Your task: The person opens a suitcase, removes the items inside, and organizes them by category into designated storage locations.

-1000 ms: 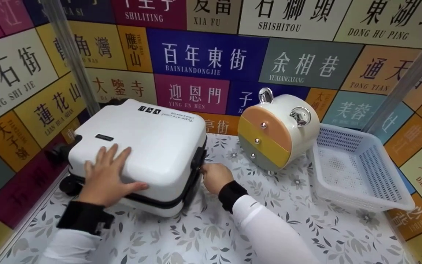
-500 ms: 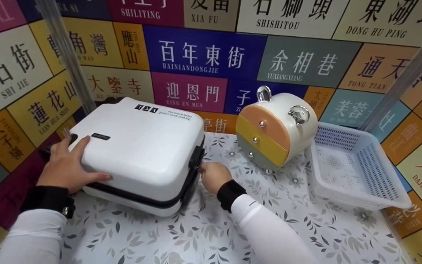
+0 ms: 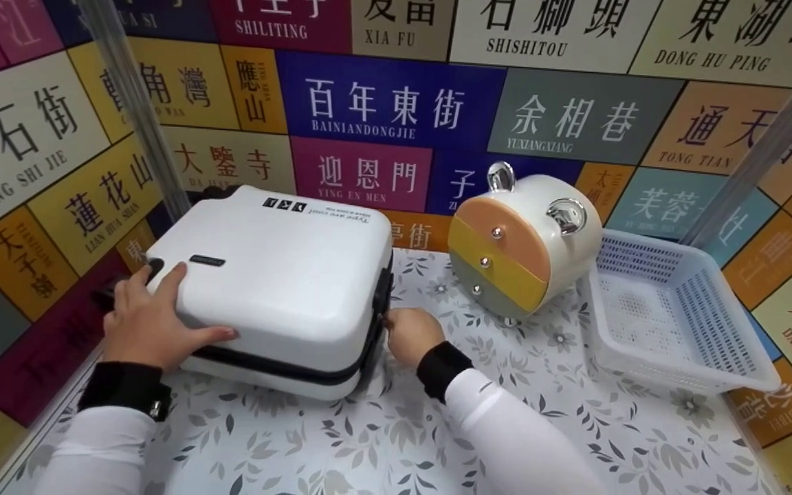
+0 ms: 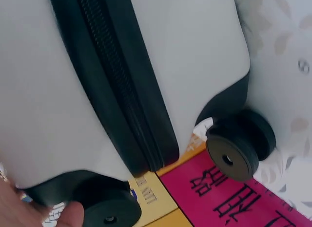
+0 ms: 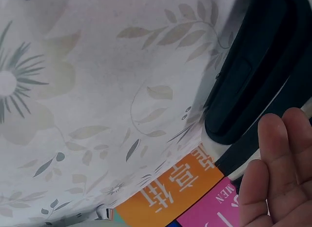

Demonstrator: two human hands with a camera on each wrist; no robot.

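A white hard-shell suitcase point(image 3: 279, 275) lies flat on the table, its black zipper band running round the side. My left hand point(image 3: 148, 323) rests spread on its near left corner, the thumb along the front edge and the other fingers over the wheel end. In the left wrist view, a fingertip point(image 4: 74, 215) shows beside a black wheel point(image 4: 114, 202). At the suitcase's right side, below the black carry handle point(image 5: 248, 75), my right hand point(image 3: 413, 337) has curled fingers and pinches what seems to be a zipper pull, mostly hidden by the fingers.
A rounded white drawer box point(image 3: 526, 247) with orange, yellow and grey drawer fronts and shiny ears stands right of the suitcase. Beside it is a white plastic basket point(image 3: 746, 368). A leaf-patterned cloth point(image 3: 396, 440) covers the table. Sign-printed walls point(image 3: 396, 96) enclose the back and sides.
My left hand has slid left from the top of the suitcase to its wheel-end corner. The right hand stays at the zipper band. The view has shifted slightly.
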